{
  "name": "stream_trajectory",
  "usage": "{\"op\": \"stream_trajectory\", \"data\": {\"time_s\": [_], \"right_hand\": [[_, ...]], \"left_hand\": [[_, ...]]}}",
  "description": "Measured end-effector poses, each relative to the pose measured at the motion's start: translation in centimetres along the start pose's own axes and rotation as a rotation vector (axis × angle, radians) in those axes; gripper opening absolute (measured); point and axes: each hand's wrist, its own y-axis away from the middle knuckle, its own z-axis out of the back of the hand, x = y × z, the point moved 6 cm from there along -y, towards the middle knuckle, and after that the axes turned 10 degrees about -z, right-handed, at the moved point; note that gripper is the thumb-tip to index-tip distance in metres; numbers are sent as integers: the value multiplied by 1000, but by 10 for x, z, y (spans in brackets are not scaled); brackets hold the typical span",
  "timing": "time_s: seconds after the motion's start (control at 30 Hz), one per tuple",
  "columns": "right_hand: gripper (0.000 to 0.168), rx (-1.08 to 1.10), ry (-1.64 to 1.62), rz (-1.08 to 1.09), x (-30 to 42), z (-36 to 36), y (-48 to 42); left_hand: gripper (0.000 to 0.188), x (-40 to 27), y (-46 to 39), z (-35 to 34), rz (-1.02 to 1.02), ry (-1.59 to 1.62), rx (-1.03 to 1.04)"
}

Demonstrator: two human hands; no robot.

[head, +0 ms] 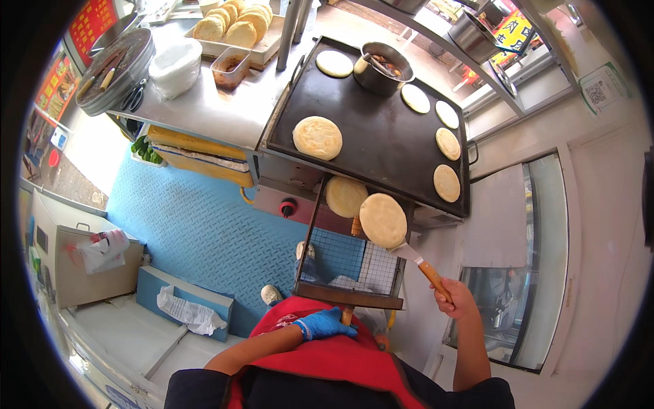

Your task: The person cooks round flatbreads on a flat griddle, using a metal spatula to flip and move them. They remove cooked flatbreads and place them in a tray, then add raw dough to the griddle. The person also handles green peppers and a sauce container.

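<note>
My right hand (456, 299) grips the wooden handle of a metal spatula (426, 271). A round flatbread (383, 220) lies on the spatula's blade, above the pulled-out wire-rack drawer (347, 296). My left hand (327, 324), in a blue glove, holds the drawer's wooden handle (347, 315). Another flatbread (346, 196) rests in the drawer close to the griddle. On the black griddle (357, 138) are a browned flatbread (317, 138) at the front left, a paler one (334, 64) at the back left and several more along the right side.
A metal pot (383, 69) of dark food stands on the griddle's back part. On the steel counter are a tray (273, 41) of flatbreads, a plastic tub (231, 67), a bagged white stack (175, 66), scissors (134, 96) and a round board (117, 71) with knives.
</note>
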Motion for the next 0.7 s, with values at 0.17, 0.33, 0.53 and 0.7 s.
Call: {"op": "stream_trajectory", "data": {"time_s": [0.17,0.33,0.53,0.7], "right_hand": [[35,-107,-95,-10,-45,17,-38],[34,-179,55,-48,-37,24,-38],[33,-193,335,-65,32,46,49],[33,-229,594,94,172,9,-19]], "left_hand": [[64,-1,1,-6,40,66,64],[61,-1,2,-3,33,98,66],[68,0,-6,3,-11,-69,70],[73,23,-19,-5,-64,-84,67]]}}
